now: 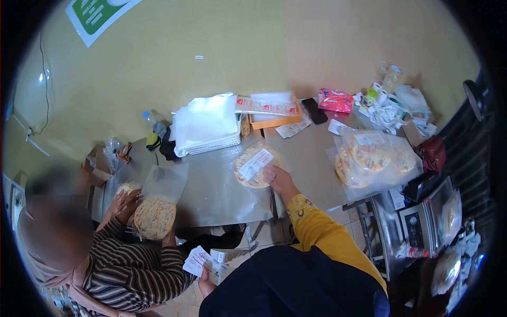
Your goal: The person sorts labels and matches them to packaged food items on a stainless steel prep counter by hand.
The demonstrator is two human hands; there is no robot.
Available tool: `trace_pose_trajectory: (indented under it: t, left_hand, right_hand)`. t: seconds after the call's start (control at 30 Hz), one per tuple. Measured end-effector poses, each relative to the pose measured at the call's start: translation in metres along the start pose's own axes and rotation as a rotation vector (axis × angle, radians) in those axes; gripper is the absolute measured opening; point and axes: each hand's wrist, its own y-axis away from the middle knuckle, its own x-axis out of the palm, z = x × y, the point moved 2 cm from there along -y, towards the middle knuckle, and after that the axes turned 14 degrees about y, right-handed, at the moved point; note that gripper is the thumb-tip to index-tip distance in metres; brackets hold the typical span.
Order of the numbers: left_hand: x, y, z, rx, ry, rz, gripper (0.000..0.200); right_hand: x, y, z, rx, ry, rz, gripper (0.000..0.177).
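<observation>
On the steel table lies a round flat food in clear plastic (246,178), with a white printed label (255,164) on top. My right hand (278,178) is at the label's right edge, fingers bent and pressed together; whether they grip the label is unclear. Low in the view, my left hand (206,283) holds a fanned stack of printed labels (200,261) near my body. Several bagged rounds (369,158) lie in a pile to the right. At the left, a co-worker's hands (127,205) touch a round (155,217) and a plastic bag.
Along the wall stand a white basket (211,146) with white sheets, an orange box (274,122), a black phone (315,111), a pink packet (335,100) and crumpled paper (388,114). A co-worker in a striped top (140,272) sits at the left. A dark red bag (433,153) is at the right.
</observation>
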Motion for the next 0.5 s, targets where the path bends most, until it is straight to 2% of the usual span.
trace_pose_trajectory:
  t: [0.03, 0.1, 0.2, 0.3, 0.37, 0.4, 0.43, 0.5]
  left_hand:
    - [-0.001, -0.004, 0.002, -0.015, -0.013, 0.028, 0.042]
    - [-0.007, -0.015, 0.004, -0.041, -0.035, 0.081, 0.041]
    - [0.042, 0.018, 0.000, -0.080, -0.116, 0.086, 0.042]
    - [0.020, -0.004, 0.004, -0.042, -0.137, 0.122, 0.039]
    - [0.013, -0.012, 0.007, -0.140, -0.087, 0.168, 0.039]
    - [0.010, -0.013, 0.006, -0.175, -0.051, 0.184, 0.039]
    - [0.011, -0.011, 0.005, -0.169, -0.049, 0.174, 0.039]
    - [0.016, -0.007, 0.005, -0.135, -0.028, 0.143, 0.039]
  right_hand:
    - [-0.007, -0.014, -0.005, -0.057, -0.073, 0.050, 0.019]
    - [0.016, -0.008, 0.011, -0.119, 0.016, -0.097, 0.023]
    - [0.037, 0.023, 0.050, -0.189, 0.104, -0.252, 0.020]
    - [0.017, 0.056, 0.077, -0.253, 0.092, -0.369, 0.018]
    - [-0.053, 0.069, 0.089, -0.423, 0.220, -0.135, 0.017]
    - [-0.118, 0.063, 0.090, -0.684, 0.368, 0.175, 0.018]
    - [-0.125, 0.089, 0.108, -0.657, 0.357, 0.057, 0.022]
    - [-0.100, 0.154, 0.128, -0.559, 0.339, -0.369, 0.032]
